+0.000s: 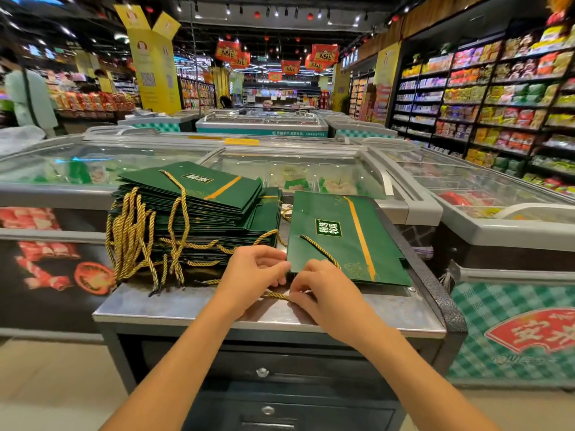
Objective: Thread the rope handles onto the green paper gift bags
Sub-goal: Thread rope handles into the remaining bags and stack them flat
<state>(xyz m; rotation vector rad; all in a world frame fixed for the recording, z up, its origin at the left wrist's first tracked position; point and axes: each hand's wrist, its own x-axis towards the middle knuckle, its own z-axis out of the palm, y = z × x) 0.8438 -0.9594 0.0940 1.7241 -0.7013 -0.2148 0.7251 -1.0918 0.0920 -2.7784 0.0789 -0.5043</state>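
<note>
A flat green paper gift bag [348,241] lies on the right of the steel counter top [174,303], with a gold rope handle [320,251] across its face. My left hand [253,275] pinches the bag's near corner edge. My right hand [323,290] pinches a gold rope [275,295] that lies on the counter just below that corner. A tall stack of green bags [199,213] with gold rope handles [133,241] hanging over its left side stands to the left.
The counter is a dark drawer cabinet [267,374] with a raised black rim [435,284] on its right. Glass-topped freezer chests [311,172] stand behind and to the right. Snack shelves [485,101] line the right aisle. A person [29,94] stands far left.
</note>
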